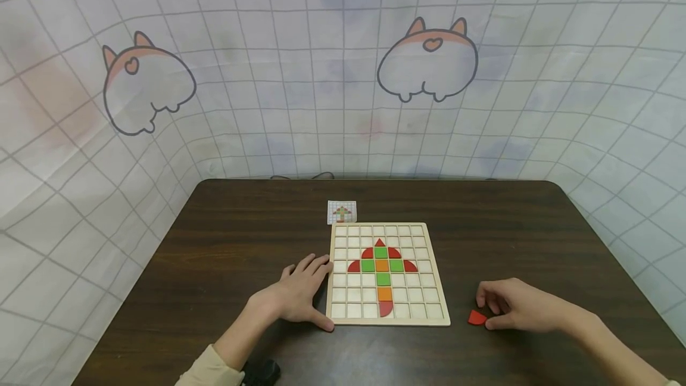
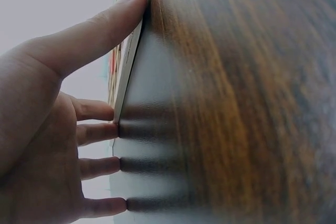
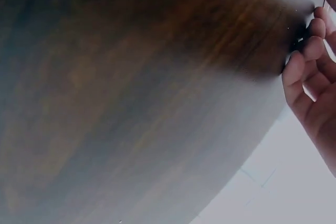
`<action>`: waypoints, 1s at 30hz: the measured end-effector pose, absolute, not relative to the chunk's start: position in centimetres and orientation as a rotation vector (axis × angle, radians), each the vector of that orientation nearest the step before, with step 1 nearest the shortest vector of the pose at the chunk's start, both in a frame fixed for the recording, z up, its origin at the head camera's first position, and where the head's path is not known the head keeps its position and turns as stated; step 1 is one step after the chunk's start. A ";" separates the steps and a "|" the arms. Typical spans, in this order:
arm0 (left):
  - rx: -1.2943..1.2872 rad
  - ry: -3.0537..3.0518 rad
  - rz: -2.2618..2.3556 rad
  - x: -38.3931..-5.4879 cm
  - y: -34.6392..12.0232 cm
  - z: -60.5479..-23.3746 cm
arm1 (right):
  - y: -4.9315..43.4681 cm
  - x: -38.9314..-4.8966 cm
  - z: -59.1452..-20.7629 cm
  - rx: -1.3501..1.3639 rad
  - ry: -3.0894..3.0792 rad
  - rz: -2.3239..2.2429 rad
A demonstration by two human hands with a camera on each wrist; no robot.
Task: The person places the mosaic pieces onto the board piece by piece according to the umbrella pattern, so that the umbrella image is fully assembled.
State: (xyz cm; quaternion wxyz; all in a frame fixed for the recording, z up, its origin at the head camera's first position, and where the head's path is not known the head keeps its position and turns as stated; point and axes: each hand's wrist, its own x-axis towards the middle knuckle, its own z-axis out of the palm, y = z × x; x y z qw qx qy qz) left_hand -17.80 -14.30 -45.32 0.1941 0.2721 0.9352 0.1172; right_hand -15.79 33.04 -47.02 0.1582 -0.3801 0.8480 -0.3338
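A square wooden grid board [image 1: 442, 308] lies on the table. In its cells sit red, green and orange tiles, among them a green square [image 1: 383, 279] and a red quarter-round tile [image 1: 386, 308] at the bottom. My left hand [image 1: 300, 293] spreads along the board's left side, thumb [image 2: 100, 38] at the near corner and fingertips on the table by the edge. Right of the board lies a loose red rounded tile [image 1: 476, 317]. My right hand [image 1: 522, 305] is beside it, thumb tip at the tile's right edge, the other fingers loosely bent with tips on the table.
A small pattern card [image 1: 342, 212] lies behind the board's far left corner, showing a similar coloured figure. A black object [image 1: 261, 372] is near my left sleeve [image 1: 211, 369]. The dark wood table [image 1: 241, 219] ends at a grid-patterned cloth [image 1: 321, 124] at the back.
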 end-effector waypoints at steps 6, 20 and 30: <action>0.767 2.622 0.334 -17.8 -14.2 -45.3 | 32.3 -15.7 -47.2 -1.131 2.425 -0.986; 0.758 2.624 0.332 -17.7 -14.3 -45.2 | 31.9 -15.8 -47.3 -1.178 2.443 -0.985; 0.759 2.624 0.329 -17.8 -14.3 -45.2 | 31.5 -16.0 -47.0 -1.185 2.497 -0.978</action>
